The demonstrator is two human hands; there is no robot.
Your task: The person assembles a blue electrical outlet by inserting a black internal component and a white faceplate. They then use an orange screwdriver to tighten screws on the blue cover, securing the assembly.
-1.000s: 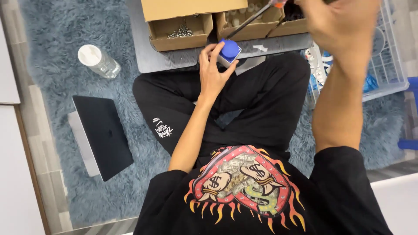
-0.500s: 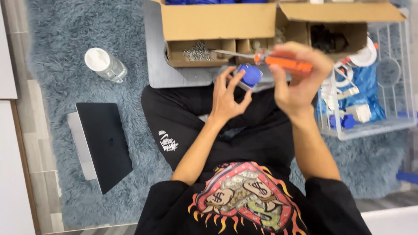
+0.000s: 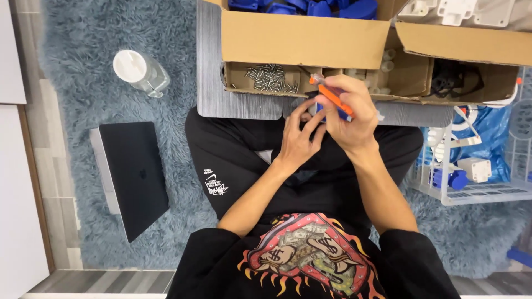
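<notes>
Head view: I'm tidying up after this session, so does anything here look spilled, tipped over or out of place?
The clear bottle with a white cap lies on its side on the blue rug, no liquid visibly spilled. A closed black laptop lies askew on the rug. The screws are loose but inside their cardboard box.

A person sat cross-legged on a shaggy rug [image 3: 83, 66] at the centre of the frame, both hands raised over the lap. The right hand [image 3: 349, 116] gripped a screwdriver [image 3: 331, 98], just right of the left hand [image 3: 296, 138], whose fingers touched it. Directly above the hands, a flat board [image 3: 210, 83] carried open cardboard boxes [image 3: 305, 39]; a low tray of screws [image 3: 269, 77] sat in the front box. At upper left a lidded jar [image 3: 139, 71] lay on the rug, and below it, at left centre, a closed laptop [image 3: 133, 177]. At the right edge stood a wire basket [image 3: 476, 191] holding small parts.
</notes>
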